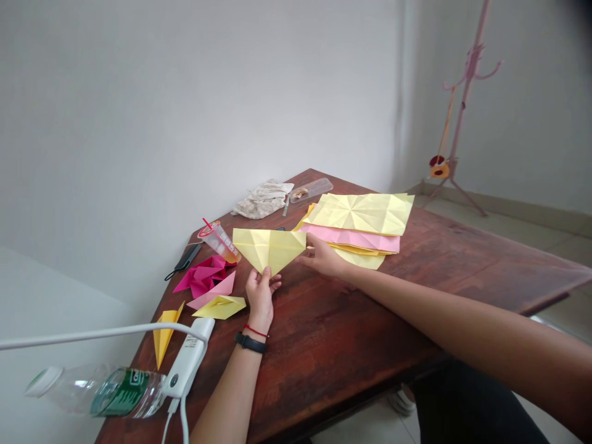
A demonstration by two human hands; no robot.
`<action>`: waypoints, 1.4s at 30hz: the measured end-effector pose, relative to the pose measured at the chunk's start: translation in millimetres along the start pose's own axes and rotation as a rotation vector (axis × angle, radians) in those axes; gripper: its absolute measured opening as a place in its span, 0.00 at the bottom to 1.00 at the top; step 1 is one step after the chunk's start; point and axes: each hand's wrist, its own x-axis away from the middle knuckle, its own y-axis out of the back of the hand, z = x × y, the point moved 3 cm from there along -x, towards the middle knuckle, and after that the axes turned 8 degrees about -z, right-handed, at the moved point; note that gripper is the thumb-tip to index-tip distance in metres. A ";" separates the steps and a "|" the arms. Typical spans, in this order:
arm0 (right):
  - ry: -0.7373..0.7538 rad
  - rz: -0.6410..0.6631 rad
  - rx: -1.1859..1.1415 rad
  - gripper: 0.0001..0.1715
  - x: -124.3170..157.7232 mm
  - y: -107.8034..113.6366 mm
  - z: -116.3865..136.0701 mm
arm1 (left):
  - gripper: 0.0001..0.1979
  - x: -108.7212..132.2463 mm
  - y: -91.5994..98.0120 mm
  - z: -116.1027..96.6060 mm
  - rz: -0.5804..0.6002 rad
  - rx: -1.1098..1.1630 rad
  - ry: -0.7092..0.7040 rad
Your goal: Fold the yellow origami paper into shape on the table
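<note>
A folded yellow sheet of origami paper (pixel 269 246), roughly a downward-pointing triangle with crease lines, is held up above the table. My left hand (pixel 262 295) pinches its lower point, thumb on the near face and fingers behind. At the paper's right corner, my right hand (pixel 324 256) has its fingers closed on the edge; the fingertips are partly hidden. Close behind that hand lies a stack of creased sheets, with a yellow sheet (pixel 361 211) on top and a pink sheet (pixel 354 239) below. Left of my left hand rests a folded yellow piece (pixel 222 307).
Magenta folded paper (pixel 203 277), an orange-yellow folded piece (pixel 165 336), a tilted plastic cup (pixel 219 240) and a white power bank (pixel 187 364) with cables line the left side. A water bottle (pixel 124 391) lies there too. A cloth bag (pixel 263 198) and clear tray (pixel 314 188) sit at the back.
</note>
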 end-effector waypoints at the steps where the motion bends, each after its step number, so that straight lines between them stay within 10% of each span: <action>1: -0.011 -0.036 -0.008 0.34 -0.5 2.3 0.8 | 0.17 0.0 0.6 -0.2 -0.009 0.006 -0.002; 8: 0.007 -0.036 -0.032 0.56 5.6 3.8 14.6 | 0.17 5.4 -4.8 -0.8 0.076 0.035 0.030; 15: -0.015 0.084 0.179 0.28 7.5 -0.3 8.6 | 0.16 4.2 -4.5 0.8 0.072 0.059 0.040; 21: 0.002 0.141 0.334 0.36 12.0 -1.0 13.0 | 0.11 -3.4 2.4 -1.7 0.034 -0.003 -0.053; 26: -0.022 0.279 0.455 0.19 17.1 -4.4 9.9 | 0.09 -6.4 5.4 -0.1 0.028 0.016 -0.066; 42: 0.247 -0.008 0.596 0.13 9.2 10.7 4.5 | 0.07 -10.1 8.6 1.9 0.116 -0.150 -0.263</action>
